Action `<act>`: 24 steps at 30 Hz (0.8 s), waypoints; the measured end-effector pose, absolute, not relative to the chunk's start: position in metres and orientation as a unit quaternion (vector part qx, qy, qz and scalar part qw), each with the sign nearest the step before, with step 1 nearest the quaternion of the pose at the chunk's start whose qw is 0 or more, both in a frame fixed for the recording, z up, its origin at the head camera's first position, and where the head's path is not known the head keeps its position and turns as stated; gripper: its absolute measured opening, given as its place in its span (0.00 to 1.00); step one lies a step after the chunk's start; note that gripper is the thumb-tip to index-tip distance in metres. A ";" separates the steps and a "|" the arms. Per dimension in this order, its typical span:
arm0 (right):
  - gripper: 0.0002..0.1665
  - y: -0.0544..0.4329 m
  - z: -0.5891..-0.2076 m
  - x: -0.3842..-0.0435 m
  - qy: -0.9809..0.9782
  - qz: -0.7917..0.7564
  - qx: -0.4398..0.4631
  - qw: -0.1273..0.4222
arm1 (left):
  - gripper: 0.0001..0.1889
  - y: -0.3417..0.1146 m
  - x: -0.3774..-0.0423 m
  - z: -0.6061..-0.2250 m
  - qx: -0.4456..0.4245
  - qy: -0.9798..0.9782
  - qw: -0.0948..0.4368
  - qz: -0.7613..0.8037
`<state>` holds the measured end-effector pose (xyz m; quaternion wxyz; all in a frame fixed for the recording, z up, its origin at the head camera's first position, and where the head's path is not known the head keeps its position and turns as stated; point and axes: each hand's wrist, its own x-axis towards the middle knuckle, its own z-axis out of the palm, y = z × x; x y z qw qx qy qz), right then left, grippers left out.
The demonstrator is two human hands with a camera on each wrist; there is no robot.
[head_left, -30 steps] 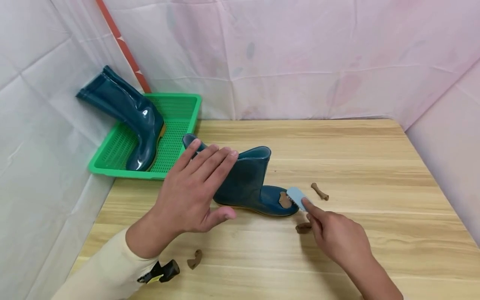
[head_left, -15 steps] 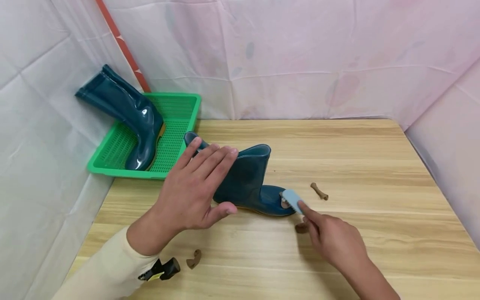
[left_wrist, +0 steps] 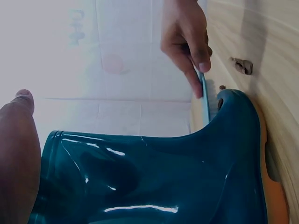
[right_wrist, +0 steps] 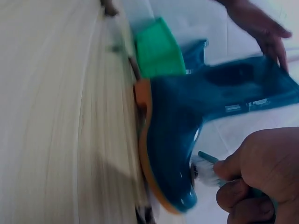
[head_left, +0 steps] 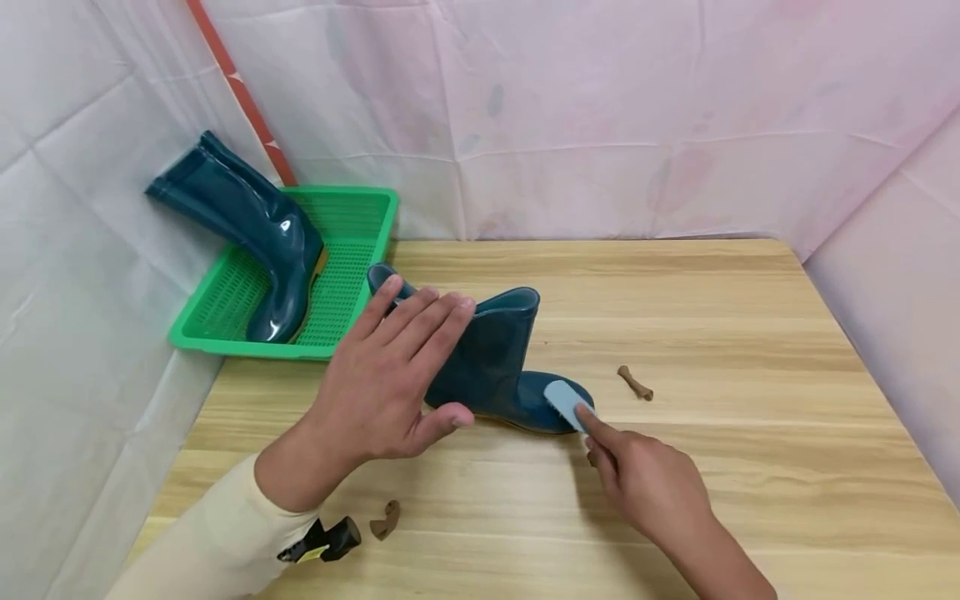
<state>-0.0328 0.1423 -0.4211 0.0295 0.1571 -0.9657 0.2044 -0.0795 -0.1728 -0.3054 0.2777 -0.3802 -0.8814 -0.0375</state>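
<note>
A dark blue-green rubber boot (head_left: 487,358) stands upright on the wooden table, toe to the right. My left hand (head_left: 382,383) rests across the top of its shaft with the fingers straight. In my right hand (head_left: 652,483) is a pale blue brush (head_left: 564,402), gripped with the index finger laid along its back. The brush's white bristles (right_wrist: 204,171) touch the boot's toe in the right wrist view. Under them shows a sliver of a brown patch (right_wrist: 193,171), which the brush hides in the head view.
A green basket (head_left: 360,200) at the back left holds a second rubber boot (head_left: 255,233), leaning. Small brown pieces lie about: a bone-shaped one (head_left: 635,383) beyond the toe, a curved one (head_left: 386,521) in front, and another (left_wrist: 243,66) near the right hand.
My right hand has moved left with the brush, which now covers the brown patch on the toe. The left hand has stayed on the boot's shaft.
</note>
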 end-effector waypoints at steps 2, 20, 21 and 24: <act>0.27 0.152 -0.422 -0.032 -0.971 0.196 0.136 0.020 | 0.49 -0.172 -0.080 -0.306 -0.381 -0.881 0.278 -0.040; 0.26 0.162 -0.423 -0.032 -0.971 0.210 0.108 0.021 | 0.48 -0.168 -0.082 -0.307 -0.391 -0.876 0.280 -0.049; 0.26 0.167 -0.423 -0.033 -0.973 0.208 0.095 0.017 | 0.47 -0.167 -0.082 -0.307 -0.390 -0.876 0.280 -0.049; 0.26 0.182 -0.422 -0.034 -0.979 0.193 0.066 -0.011 | 0.47 -0.167 -0.082 -0.307 -0.390 -0.875 0.283 -0.050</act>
